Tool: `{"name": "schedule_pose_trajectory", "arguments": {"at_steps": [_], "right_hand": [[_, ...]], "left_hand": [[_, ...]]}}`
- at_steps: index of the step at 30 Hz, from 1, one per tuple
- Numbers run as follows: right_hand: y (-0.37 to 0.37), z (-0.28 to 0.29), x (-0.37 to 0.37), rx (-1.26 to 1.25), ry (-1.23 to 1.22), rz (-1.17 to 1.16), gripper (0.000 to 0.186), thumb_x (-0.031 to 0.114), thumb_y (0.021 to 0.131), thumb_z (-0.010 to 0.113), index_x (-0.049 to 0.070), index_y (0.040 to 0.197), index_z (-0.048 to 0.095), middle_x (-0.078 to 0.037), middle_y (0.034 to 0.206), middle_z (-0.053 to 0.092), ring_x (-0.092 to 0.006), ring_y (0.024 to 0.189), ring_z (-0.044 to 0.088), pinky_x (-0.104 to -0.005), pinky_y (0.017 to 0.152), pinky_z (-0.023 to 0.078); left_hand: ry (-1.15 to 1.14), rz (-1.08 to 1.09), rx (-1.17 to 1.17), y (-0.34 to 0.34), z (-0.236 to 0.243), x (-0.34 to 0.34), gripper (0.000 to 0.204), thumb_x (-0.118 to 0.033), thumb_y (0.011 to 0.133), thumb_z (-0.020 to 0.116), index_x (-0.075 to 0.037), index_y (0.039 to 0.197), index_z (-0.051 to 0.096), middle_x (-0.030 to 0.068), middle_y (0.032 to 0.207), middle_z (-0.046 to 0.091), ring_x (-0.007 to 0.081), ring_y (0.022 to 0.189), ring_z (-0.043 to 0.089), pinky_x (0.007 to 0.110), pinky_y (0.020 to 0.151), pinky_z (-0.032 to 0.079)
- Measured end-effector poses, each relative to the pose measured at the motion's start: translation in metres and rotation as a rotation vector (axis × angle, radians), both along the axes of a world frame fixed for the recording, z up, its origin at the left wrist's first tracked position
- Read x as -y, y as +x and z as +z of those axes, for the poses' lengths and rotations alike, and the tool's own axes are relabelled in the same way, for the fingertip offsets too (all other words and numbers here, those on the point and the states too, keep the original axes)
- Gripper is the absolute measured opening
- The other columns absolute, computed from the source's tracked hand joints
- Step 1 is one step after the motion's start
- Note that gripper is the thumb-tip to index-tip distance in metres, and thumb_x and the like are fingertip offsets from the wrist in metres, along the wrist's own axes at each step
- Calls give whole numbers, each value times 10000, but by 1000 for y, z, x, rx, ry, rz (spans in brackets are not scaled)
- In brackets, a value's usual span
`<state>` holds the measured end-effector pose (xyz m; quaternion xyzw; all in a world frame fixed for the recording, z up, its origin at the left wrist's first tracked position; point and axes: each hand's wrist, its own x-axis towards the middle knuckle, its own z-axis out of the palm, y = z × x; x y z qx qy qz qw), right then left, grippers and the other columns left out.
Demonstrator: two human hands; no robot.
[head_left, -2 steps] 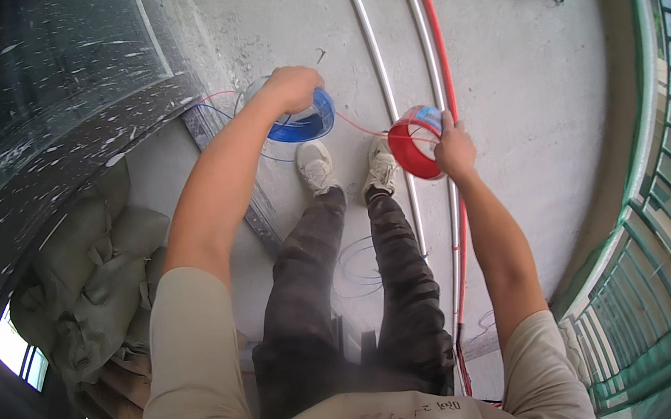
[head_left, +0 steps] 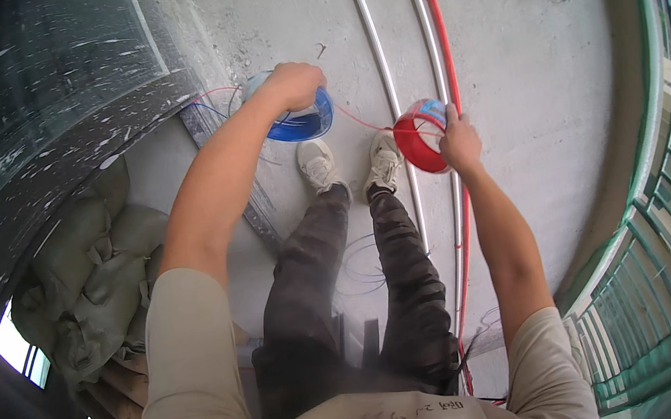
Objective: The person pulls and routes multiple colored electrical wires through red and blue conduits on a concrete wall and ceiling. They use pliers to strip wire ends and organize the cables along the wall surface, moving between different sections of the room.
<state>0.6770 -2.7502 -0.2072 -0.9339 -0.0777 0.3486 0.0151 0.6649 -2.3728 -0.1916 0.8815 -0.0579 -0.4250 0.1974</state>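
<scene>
My left hand (head_left: 298, 85) is closed on the rim of a coil of blue electrical wire (head_left: 302, 125), held out in front of my feet. In my right hand (head_left: 460, 142) I grip a coil of red electrical wire (head_left: 420, 155) with a pale blue label, farther right and slightly nearer to me. A thin red strand (head_left: 359, 119) stretches between the two coils. Loose blue and red wire ends run left from the blue coil toward the door frame. The fingers of my left hand are partly hidden behind the hand's back.
White conduits (head_left: 374, 41) and a red conduit (head_left: 435, 15) run along the concrete floor. Filled sacks (head_left: 100, 302) are piled at the left, below a paint-spattered glass panel (head_left: 58, 68). Green railings (head_left: 661, 267) line the right. A loose wire coil (head_left: 361, 266) lies around my legs.
The red coil in my right hand has shifted slightly right and up. The blue coil stays nearly in place.
</scene>
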Motion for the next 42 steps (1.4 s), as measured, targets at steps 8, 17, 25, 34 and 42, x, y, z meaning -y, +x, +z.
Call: {"name": "schedule_pose_trajectory", "arguments": {"at_steps": [8,17,25,34,42], "right_hand": [[61,-71,26,-21,-33,158,506,114,931,530,178,1431,488,-141,1271,589,-385,1125,623,-501,903,553],[83,-159,3,-43,63,576,433,178,968,541,217,1399,541,-68,1330,586,-312,1267,543,-608,931,498],[59,-169,-34,187,74,715,570,225,939,604,92,1474,458,-171,1507,451,-363,1439,364,-584,1167,275],[-6,-145,-122,-131,515,391,485,20,874,588,28,1355,529,-166,1401,528,-359,1287,515,-440,1071,450],[-41,-144,-233,-303,590,392,430,85,890,621,32,1310,550,-168,1347,564,-371,1192,582,-459,1010,489]], "left_hand": [[-186,298,117,1,-52,-27,337,-1,784,551,-95,1035,755,188,1016,727,379,993,684,456,841,538],[67,-300,-33,131,-72,-6,206,-13,740,604,-46,888,743,198,800,700,406,787,680,476,700,537],[162,-88,1098,118,-156,42,527,-41,759,685,-88,1282,638,165,1275,629,365,1186,578,505,1001,433],[-86,2043,10,-147,-195,56,567,-31,779,770,51,1296,553,175,1184,648,304,1142,624,416,961,498],[-583,2402,135,-139,-245,-106,1023,-354,827,832,31,1556,226,221,1582,350,395,1438,356,525,1165,300]]}}
